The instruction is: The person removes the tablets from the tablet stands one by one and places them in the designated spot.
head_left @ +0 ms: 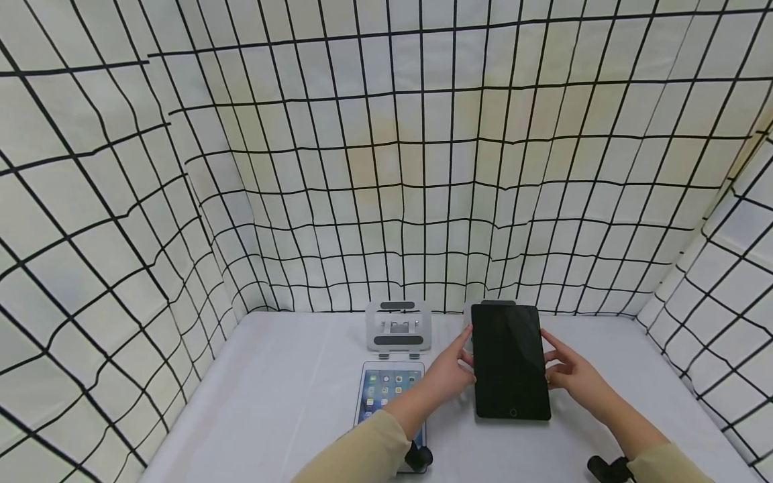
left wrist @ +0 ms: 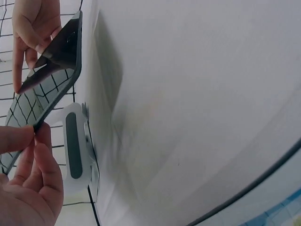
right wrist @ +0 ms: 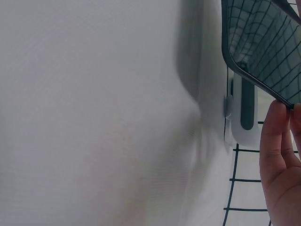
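A black tablet (head_left: 511, 362) with a dark screen is held in both hands, tilted, above the white table. My left hand (head_left: 448, 373) pinches its left edge between thumb and fingers; the left wrist view shows this left hand (left wrist: 35, 181) too. On the opposite edge, my right hand (head_left: 574, 376) pinches the tablet, and the right wrist view shows the fingertips of that right hand (right wrist: 282, 160) on the rim. Behind the tablet stands a white tablet stand (left wrist: 74, 146) with grey pads, mostly hidden from the head view.
To the left, a white-framed tablet (head_left: 386, 386) with a lit screen of app icons lies on the table (head_left: 272, 389), partly under my left forearm. Beyond it stands a second white tablet stand (head_left: 398, 327). White sheets with a black grid (head_left: 386, 168) enclose the table.
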`<state>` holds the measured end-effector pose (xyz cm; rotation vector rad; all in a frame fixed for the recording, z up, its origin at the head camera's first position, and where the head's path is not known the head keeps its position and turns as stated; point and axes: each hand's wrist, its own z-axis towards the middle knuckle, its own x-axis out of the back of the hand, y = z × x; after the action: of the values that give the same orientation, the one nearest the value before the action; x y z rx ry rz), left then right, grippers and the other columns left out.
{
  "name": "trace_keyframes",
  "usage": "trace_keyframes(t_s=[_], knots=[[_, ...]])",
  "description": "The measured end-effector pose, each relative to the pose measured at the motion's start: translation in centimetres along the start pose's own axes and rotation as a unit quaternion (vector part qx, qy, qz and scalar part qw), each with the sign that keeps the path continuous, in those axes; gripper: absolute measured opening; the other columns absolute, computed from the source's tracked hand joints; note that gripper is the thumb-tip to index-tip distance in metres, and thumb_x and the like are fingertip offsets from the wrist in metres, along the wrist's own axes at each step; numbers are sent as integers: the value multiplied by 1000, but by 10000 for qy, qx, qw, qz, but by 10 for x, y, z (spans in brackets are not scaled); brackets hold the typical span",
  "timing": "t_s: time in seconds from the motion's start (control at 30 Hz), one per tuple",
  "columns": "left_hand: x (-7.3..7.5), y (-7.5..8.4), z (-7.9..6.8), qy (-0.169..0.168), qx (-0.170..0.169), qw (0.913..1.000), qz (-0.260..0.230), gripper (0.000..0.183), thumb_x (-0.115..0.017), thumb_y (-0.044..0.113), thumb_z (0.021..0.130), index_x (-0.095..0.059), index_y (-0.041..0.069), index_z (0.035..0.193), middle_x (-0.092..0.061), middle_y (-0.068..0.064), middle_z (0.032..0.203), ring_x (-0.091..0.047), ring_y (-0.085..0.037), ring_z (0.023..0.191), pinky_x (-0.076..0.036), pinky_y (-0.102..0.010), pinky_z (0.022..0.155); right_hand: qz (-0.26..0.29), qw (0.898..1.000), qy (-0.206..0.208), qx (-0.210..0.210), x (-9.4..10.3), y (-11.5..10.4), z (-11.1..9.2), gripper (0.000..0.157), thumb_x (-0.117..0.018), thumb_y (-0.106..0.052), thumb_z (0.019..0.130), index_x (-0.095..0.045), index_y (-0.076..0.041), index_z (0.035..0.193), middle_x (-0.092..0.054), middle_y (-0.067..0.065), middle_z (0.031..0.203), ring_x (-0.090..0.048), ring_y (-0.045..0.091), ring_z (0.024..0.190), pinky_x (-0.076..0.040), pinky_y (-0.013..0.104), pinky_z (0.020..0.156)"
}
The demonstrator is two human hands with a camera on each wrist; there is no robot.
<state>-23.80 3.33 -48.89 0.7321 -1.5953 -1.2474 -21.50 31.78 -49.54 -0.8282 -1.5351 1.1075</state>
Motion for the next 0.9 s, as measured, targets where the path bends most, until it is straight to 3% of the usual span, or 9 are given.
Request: trace_keyframes(t_s=[0.2, 0.4, 0.9], knots=[[-7, 0, -5, 71, 229, 9997, 59, 103, -64, -19, 76, -28, 31, 157, -59, 3, 88, -56, -14, 59, -44, -26, 51, 51, 9998, -61, -163, -1, 4, -5, 81, -53, 6, 92, -13, -16, 160, -45, 24, 123, -61, 22, 91, -57, 36, 78], [-13, -3, -7, 126, 231, 9993, 255, 104, -65, -22, 73, -28, 25, 158, -60, 3, 82, -52, -12, 58, -44, -25, 49, 112, 9992, -145, -357, -1, 6, -10, 82, -52, 7, 91, -14, -14, 160, -47, 22, 122, -61, 26, 92, -57, 38, 79], [-22, -9, -18, 5, 470, 9971, 604, 102, -68, -20, 70, -29, 16, 157, -58, -3, 75, -52, -13, 61, -43, -26, 53, 270, 9958, -739, -462, 1, 24, -17, 80, -53, 6, 91, -11, -5, 158, -52, 20, 115, -62, 28, 89, -56, 39, 76]])
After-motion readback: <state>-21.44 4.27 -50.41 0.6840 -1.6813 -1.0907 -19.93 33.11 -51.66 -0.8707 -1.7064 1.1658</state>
